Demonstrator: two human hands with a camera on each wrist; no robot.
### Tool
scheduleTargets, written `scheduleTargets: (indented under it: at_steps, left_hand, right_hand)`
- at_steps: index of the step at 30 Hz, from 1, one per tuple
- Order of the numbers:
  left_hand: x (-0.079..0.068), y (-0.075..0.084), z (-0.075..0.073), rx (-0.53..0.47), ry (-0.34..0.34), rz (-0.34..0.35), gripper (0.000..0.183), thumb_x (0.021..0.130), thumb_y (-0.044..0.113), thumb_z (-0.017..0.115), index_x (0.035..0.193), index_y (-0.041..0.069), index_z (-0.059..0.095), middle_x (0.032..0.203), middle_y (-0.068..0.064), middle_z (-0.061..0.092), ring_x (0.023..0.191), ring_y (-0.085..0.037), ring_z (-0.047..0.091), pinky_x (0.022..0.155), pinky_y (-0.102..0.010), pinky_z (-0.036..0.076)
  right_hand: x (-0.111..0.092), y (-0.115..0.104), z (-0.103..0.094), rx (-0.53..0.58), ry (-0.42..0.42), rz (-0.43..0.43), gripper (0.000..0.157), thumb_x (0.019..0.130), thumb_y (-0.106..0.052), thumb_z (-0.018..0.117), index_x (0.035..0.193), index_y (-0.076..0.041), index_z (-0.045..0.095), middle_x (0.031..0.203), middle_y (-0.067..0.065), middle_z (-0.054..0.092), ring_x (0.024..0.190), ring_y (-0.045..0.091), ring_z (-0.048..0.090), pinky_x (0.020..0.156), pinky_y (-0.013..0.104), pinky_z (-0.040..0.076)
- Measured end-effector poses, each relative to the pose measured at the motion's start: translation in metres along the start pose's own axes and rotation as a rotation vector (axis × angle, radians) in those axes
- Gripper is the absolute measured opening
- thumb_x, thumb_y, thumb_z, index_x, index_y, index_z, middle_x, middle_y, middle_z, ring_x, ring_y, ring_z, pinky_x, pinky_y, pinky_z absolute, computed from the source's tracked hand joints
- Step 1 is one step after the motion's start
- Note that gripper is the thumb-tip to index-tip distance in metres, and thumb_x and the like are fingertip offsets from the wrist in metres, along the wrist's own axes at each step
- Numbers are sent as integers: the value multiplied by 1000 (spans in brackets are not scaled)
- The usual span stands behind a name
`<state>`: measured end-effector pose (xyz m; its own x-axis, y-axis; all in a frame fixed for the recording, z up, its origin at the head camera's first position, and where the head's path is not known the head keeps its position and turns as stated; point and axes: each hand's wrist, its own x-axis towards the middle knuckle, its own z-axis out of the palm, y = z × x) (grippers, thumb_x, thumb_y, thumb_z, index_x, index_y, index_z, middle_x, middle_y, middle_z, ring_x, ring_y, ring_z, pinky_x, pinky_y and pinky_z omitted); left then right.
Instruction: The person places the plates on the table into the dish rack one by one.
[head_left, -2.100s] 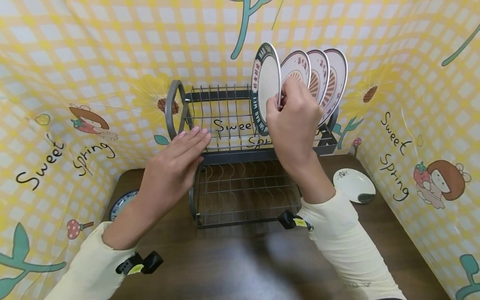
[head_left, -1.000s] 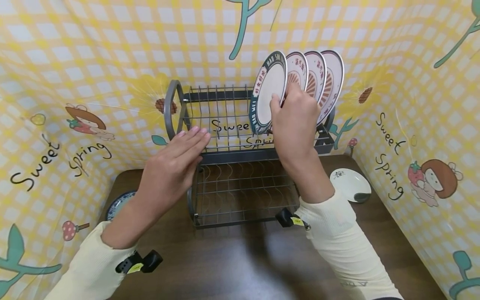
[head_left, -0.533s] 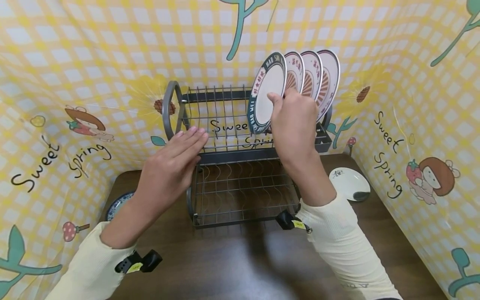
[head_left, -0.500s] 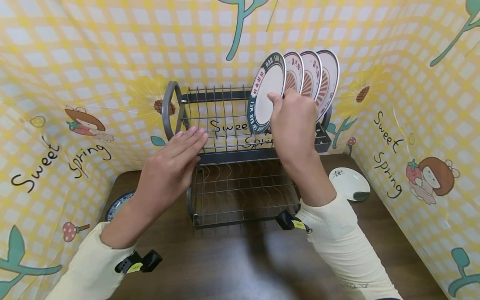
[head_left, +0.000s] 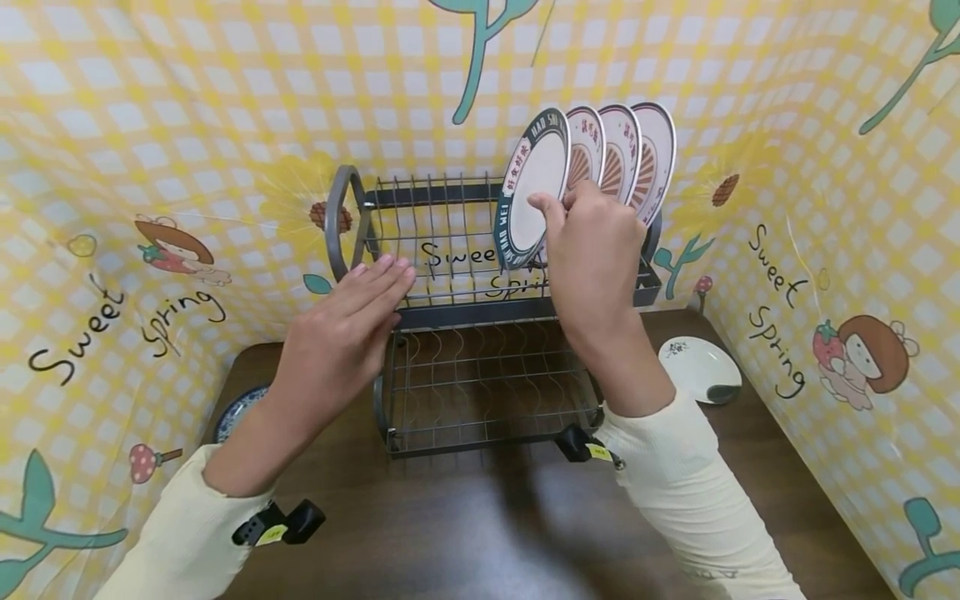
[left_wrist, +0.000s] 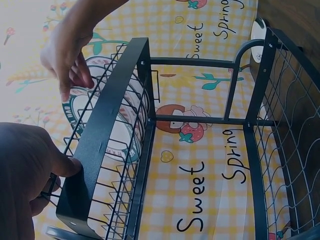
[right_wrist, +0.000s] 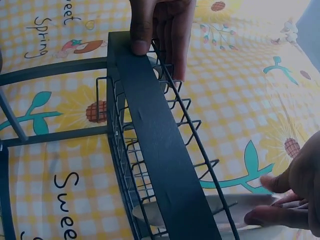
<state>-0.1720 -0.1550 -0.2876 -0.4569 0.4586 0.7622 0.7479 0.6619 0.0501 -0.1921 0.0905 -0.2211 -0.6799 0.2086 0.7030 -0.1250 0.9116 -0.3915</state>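
Note:
A dark grey two-tier dish rack stands on the brown table. Four plates stand at the right end of its upper tier. Nearest the middle is a dark-rimmed white plate, and three brown-patterned plates stand behind it. My right hand pinches the dark-rimmed plate's edge, thumb on its face; the right wrist view shows its fingertips on that plate. My left hand lies with straight fingers on the upper tier's front bar near the left end, thumb pressed on the bar.
A small white plate lies on the table right of the rack. A blue-patterned plate lies at the left, partly behind my left forearm. Yellow checked backdrop closes in the left, back and right sides. The rack's lower tier faces me.
The dark-rimmed plate has tipped from nearly upright to lean right, close against the other plates, with my right hand still on it. My left hand has stayed on the bar.

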Motion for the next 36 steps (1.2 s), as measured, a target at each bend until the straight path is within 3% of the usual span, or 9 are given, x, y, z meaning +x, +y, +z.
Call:
scheduleTargets:
  at_steps: [7,11,15,18,21,25,28,31,36]
  left_hand:
    - [-2,-2,-2,5,-10,-9,48,82,-6,69,129,4,61,131,-11,60,123,-27,57,109,-41,42]
    - [-3,-2,-2,-1,-5,-14,49,82,-6,69,128,4,61,131,-11,61,123,-27,57,110,-40,42]
    - [-2,-1,-3,-9,6,-16,48,81,-7,69,127,4,62,130,-11,61,123,-28,58,110,-40,42]
    - [-1,0,-3,-9,15,-8,48,80,-8,70,127,3,62,129,-12,61,122,-28,58,109,-41,43]
    - [-1,1,-1,-7,17,0,48,80,-8,70,126,3,63,129,-12,62,121,-28,59,108,-42,44]
    - [-2,1,-1,-5,4,1,48,80,-8,71,126,2,62,129,-12,62,121,-28,59,107,-43,45]
    - [-3,1,-1,0,-2,4,49,79,-8,71,126,2,62,129,-12,62,121,-28,59,107,-43,45]
    - [-3,1,-2,6,3,5,49,79,-8,71,126,3,62,129,-12,61,121,-28,59,107,-43,44]
    - [-2,1,-2,0,20,-1,49,79,-8,71,126,3,63,129,-12,61,121,-28,59,108,-42,43]
  right_hand:
    - [-8,19,-15,275,245,-175,43,93,-38,62,80,2,69,71,14,71,61,24,66,56,33,55]
    - [-11,40,-28,324,289,-239,41,94,-33,61,79,4,69,68,14,68,58,22,62,58,22,50]
    - [-12,73,-33,334,281,-197,35,93,-28,62,80,3,70,68,13,68,59,9,58,60,10,42]
    - [-15,109,-31,309,187,-60,32,93,-29,62,86,2,71,73,12,70,60,-7,54,58,4,42]
    - [-22,155,-28,250,-4,146,38,93,-39,59,96,-2,70,73,-2,68,58,-15,53,53,5,43]
    - [-36,211,-23,256,-318,390,51,92,-50,54,107,-2,64,67,-22,60,56,-6,59,50,12,48]
    - [-48,245,-17,369,-486,506,50,96,-43,53,110,5,59,66,-20,61,60,0,61,52,15,53]
    - [-60,273,-9,469,-569,591,46,99,-33,50,113,11,53,69,-16,61,65,1,61,56,16,55]
    - [-79,314,5,494,-623,740,54,100,-31,44,126,16,42,71,-19,59,67,-3,62,65,17,58]
